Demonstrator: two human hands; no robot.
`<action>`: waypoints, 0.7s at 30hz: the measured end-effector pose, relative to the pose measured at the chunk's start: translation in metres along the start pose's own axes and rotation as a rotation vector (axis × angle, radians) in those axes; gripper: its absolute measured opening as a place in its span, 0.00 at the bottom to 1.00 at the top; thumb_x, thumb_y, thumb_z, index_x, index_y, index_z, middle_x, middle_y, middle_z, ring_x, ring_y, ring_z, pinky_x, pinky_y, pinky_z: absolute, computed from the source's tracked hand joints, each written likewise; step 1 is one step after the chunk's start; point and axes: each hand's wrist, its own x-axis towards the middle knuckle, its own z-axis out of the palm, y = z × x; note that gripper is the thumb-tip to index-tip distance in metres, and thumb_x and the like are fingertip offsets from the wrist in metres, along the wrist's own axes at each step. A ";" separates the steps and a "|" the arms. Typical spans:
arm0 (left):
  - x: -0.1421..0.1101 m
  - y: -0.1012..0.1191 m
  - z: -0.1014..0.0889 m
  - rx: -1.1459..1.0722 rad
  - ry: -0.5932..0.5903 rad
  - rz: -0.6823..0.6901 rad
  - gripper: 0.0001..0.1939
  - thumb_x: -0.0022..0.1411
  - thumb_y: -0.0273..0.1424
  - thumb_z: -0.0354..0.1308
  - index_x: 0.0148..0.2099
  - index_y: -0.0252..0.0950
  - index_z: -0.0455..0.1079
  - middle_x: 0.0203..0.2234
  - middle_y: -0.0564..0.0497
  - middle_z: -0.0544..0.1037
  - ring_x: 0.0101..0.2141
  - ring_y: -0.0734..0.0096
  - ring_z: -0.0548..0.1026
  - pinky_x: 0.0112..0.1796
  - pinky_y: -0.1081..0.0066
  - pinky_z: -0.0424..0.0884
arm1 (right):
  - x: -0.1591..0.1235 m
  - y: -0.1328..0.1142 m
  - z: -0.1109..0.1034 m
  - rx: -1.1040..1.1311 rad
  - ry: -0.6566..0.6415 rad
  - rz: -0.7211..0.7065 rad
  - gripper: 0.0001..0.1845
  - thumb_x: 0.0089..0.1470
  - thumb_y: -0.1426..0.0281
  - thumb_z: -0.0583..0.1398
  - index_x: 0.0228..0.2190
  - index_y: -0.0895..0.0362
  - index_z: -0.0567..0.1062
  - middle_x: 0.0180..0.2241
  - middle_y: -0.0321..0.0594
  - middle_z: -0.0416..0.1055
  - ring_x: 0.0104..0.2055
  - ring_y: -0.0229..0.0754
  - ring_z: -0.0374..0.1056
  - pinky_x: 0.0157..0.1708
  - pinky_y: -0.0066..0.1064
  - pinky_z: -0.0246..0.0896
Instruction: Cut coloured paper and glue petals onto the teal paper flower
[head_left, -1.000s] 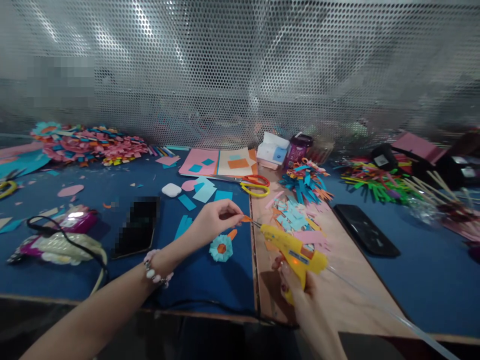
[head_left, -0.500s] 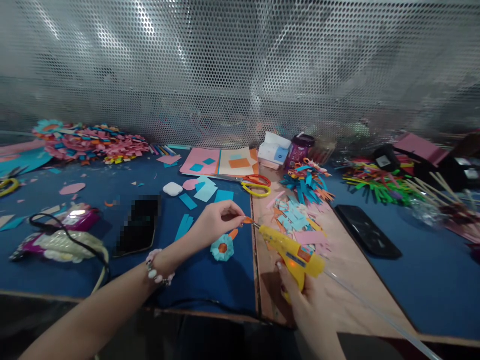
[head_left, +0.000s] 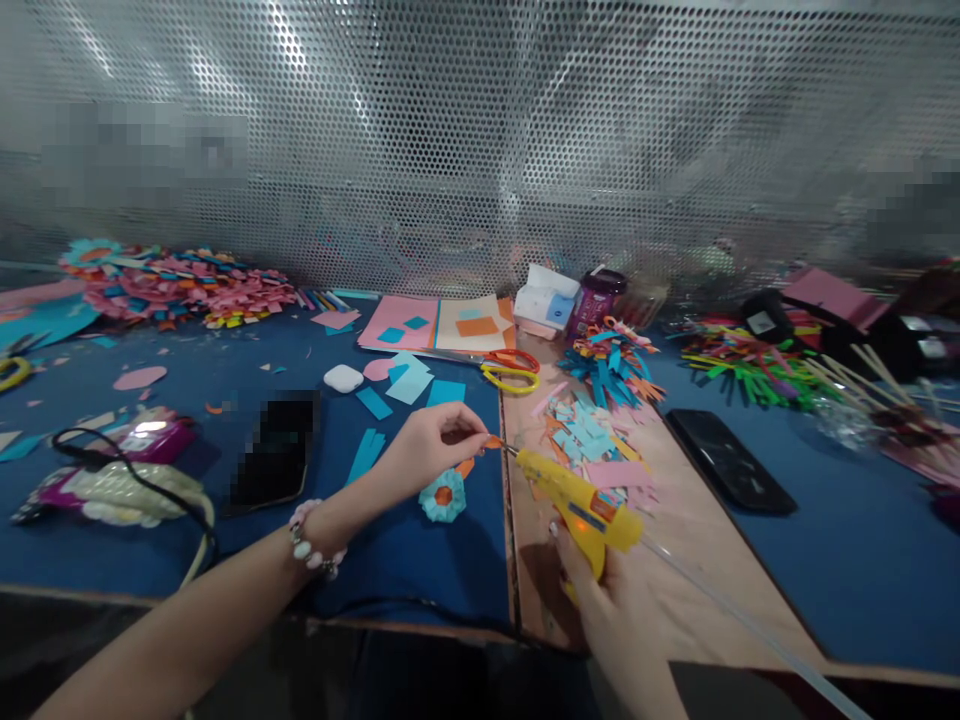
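Between the thumb and fingers of my left hand (head_left: 442,440) is pinched a small orange paper piece (head_left: 494,442). My right hand (head_left: 600,590) is wrapped round the handle of a yellow glue gun (head_left: 577,500), whose metal nozzle points left at the orange paper. Whether nozzle and paper touch I cannot tell. A clear glue stick (head_left: 739,600) trails from the gun's back end toward the lower right. Below my left hand a light-blue paper flower (head_left: 442,497) with an orange centre lies on the blue table (head_left: 420,570), with another orange piece (head_left: 465,467) just above it.
Scissors (head_left: 510,370) lie behind my hands, near pink and cream sheets (head_left: 397,322). Paper scraps (head_left: 581,430) cover the wooden strip beside the glue gun. Phones lie left (head_left: 276,450) and right (head_left: 731,460). Fringed paper heaps (head_left: 187,285) stand along the perforated metal wall (head_left: 420,150).
The view has shifted very slightly, so most things sit a little further left. Both hands keep nearly the same pose, with the nozzle still by the orange paper.
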 end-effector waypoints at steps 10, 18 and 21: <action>-0.002 0.008 -0.001 0.034 0.029 0.016 0.08 0.56 0.34 0.56 0.34 0.33 0.68 0.27 0.49 0.76 0.30 0.72 0.74 0.33 0.71 0.71 | 0.001 0.003 0.001 -0.014 0.008 0.040 0.23 0.46 0.55 0.60 0.39 0.59 0.75 0.36 0.45 0.74 0.39 0.49 0.69 0.35 0.34 0.66; -0.001 0.006 -0.002 0.011 0.037 0.012 0.08 0.56 0.34 0.57 0.34 0.34 0.68 0.28 0.49 0.76 0.29 0.73 0.74 0.33 0.72 0.71 | 0.001 0.004 0.001 -0.002 0.001 0.061 0.22 0.47 0.55 0.59 0.39 0.57 0.75 0.37 0.44 0.74 0.40 0.48 0.70 0.36 0.33 0.66; 0.000 0.004 -0.002 0.006 0.025 0.020 0.08 0.56 0.34 0.57 0.34 0.34 0.68 0.28 0.49 0.75 0.30 0.73 0.74 0.34 0.72 0.71 | -0.002 0.001 -0.001 0.023 0.002 0.049 0.22 0.49 0.55 0.58 0.40 0.57 0.74 0.38 0.43 0.74 0.41 0.47 0.69 0.40 0.35 0.64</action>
